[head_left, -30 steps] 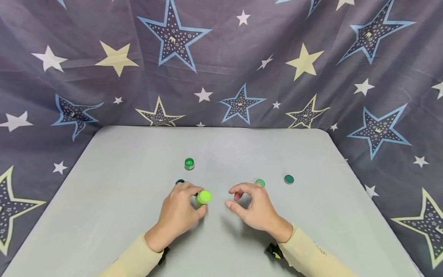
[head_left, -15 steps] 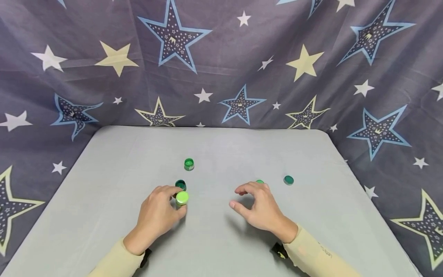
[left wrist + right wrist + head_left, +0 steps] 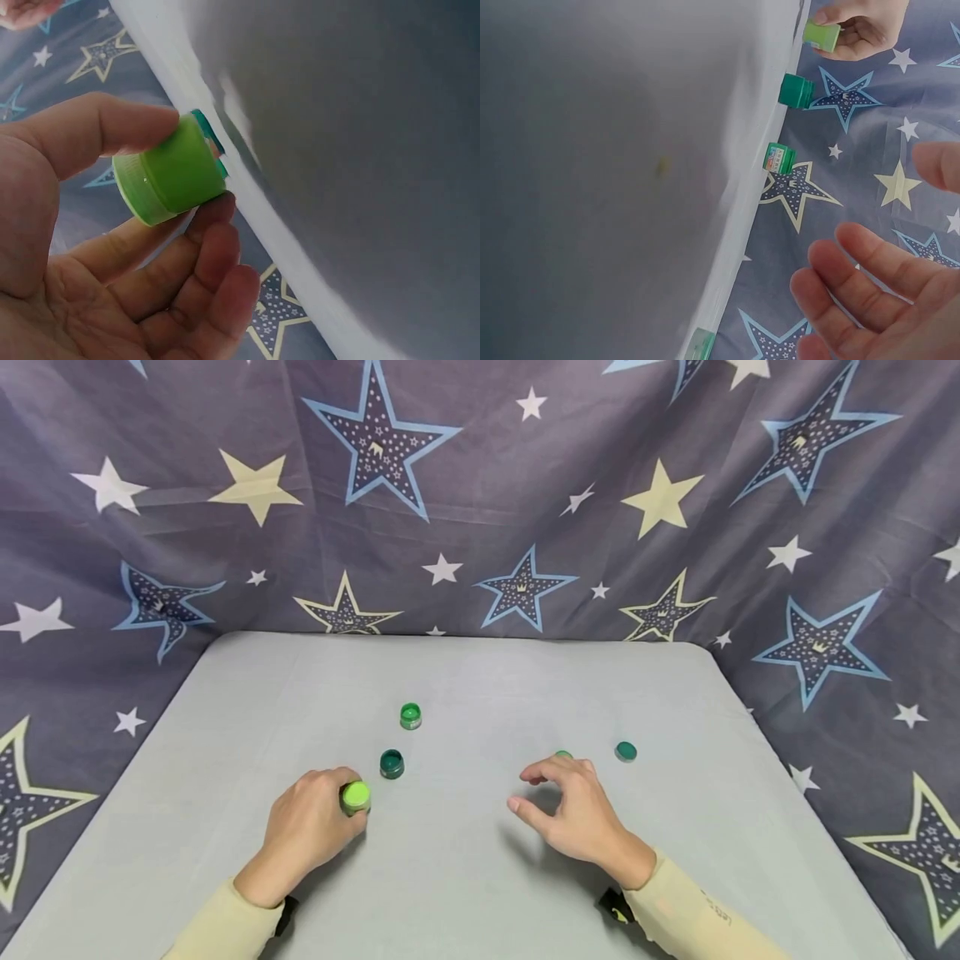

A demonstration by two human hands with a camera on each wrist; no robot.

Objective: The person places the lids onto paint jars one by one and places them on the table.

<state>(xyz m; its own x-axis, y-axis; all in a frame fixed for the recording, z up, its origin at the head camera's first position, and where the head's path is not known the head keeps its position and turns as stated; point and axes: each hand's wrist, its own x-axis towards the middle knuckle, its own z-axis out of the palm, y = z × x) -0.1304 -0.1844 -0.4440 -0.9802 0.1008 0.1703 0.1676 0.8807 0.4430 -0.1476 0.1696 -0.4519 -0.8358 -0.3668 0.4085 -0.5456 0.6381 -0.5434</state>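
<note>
Holding: the left hand (image 3: 311,822) has its thumb and fingers clamped on the sides of a lime jar (image 3: 356,797), thumb on one side, fingers on the other.
Lime jar: at the left of the bench (image 3: 480,677), in the left hand's grip, its bright round top turned up toward the head camera; the left wrist view shows a ridged band around its upper end. Whether its base touches the bench cannot be told.
Right hand: the right hand (image 3: 585,814) is over the right half of the bench, well apart from the lime jar, its thumb and bent fingers apart with a gap between them.
Dark jar: an open-topped dark green jar (image 3: 392,764) stands upright near the lime jar, to its right and slightly farther back.
Mid-green jar: another open-topped green jar (image 3: 410,716) stands upright beyond the dark green jar; the right wrist view shows a printed label on its side.
Lids: a light green lid (image 3: 563,754) lies just past the right hand, which hides most of it; a teal lid (image 3: 626,751) lies farther right.
Sleeves: both are pale yellow, the right sleeve (image 3: 705,906) bearing small lettering, with a black device (image 3: 617,906) at that wrist.
Backdrop: a purple-grey cloth (image 3: 465,468) printed with stars hangs behind the bench.
</note>
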